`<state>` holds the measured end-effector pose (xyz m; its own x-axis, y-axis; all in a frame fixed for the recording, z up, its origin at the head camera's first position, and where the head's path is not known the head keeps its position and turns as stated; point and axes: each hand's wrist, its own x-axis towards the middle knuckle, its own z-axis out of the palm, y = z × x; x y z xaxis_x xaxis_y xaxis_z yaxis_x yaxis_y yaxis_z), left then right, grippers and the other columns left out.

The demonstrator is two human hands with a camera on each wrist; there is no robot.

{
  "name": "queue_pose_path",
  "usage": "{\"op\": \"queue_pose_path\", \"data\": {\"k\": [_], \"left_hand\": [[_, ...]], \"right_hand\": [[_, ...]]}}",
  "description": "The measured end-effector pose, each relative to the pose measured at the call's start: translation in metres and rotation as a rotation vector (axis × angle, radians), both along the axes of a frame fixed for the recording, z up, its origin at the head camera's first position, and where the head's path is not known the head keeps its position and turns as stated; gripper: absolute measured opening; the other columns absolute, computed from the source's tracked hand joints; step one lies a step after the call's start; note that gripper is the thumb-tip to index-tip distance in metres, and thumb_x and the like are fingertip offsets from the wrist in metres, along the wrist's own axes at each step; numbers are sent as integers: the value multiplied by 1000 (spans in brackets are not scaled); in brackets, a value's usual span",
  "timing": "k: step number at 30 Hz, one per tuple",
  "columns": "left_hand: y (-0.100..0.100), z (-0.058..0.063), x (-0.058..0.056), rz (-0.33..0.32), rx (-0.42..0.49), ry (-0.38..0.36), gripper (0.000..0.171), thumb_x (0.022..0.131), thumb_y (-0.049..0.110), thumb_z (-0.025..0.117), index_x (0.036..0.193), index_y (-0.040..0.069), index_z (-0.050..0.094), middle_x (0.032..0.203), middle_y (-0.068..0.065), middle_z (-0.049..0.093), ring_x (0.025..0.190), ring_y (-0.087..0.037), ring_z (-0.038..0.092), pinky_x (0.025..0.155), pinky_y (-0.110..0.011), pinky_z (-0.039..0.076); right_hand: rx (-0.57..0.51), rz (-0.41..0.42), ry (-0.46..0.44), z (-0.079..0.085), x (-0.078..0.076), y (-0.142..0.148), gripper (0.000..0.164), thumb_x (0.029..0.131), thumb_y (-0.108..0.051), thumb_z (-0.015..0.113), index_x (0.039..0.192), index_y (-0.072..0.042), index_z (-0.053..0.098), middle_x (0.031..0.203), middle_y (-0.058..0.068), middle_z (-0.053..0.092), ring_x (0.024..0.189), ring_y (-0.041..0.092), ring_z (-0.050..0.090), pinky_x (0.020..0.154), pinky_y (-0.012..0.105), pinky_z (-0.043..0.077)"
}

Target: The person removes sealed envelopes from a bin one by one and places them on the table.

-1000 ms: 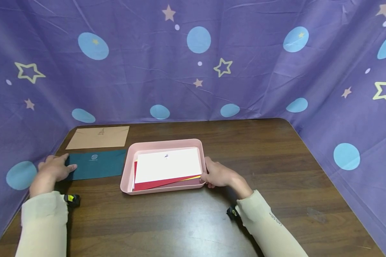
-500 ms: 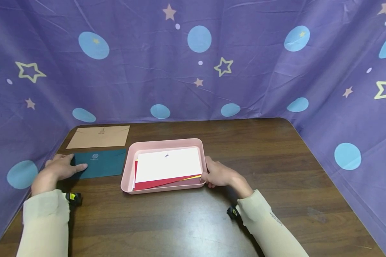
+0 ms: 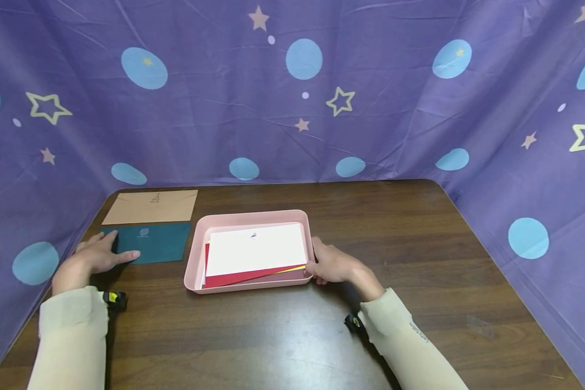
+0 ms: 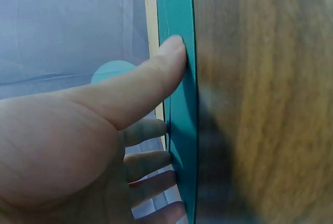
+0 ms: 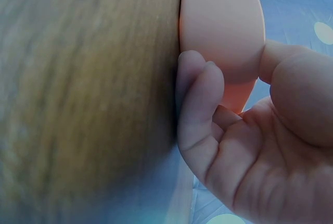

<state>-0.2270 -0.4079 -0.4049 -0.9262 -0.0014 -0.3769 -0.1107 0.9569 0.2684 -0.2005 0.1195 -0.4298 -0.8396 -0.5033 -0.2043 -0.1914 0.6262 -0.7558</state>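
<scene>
My left hand (image 3: 93, 255) rests with spread, fairly straight fingers on the left part of a teal envelope (image 3: 163, 242), which lies flat on the table. In the left wrist view the thumb (image 4: 165, 67) presses on the envelope's face. Just beyond it lies a tan envelope (image 3: 148, 210), its near edge close to the teal one. My right hand (image 3: 335, 264) grips the right end of a pink tray (image 3: 246, 219). Seen from the right wrist, the thumb is at the tray's rim and the fingers (image 5: 203, 109) curl under its side. A white envelope (image 3: 255, 249) tops the stack inside.
Beneath the white envelope, red (image 3: 224, 280) and yellow edges of other envelopes show in the tray. The brown wooden table (image 3: 253, 336) extends to both sides. Behind it hangs a purple curtain (image 3: 200, 124) with stars and blue spots.
The teal envelope has slid slightly away from me, closer to the tan one. My left hand has shifted right and farther onto it. The right hand and tray stay put.
</scene>
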Motion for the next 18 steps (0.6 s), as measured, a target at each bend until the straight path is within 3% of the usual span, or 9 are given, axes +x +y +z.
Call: {"op": "queue_pose_path", "data": {"k": [18], "left_hand": [[-9,-14,-8,18,53,61,99,93,61,46,144,-10,-1,140,-44,-9,125,-62,-6,95,-75,10]], "right_hand": [[3,-8,-1,-2,-1,0,42,86,-10,60,119,1,36,69,8,59,55,18,60,51,32,52]]}}
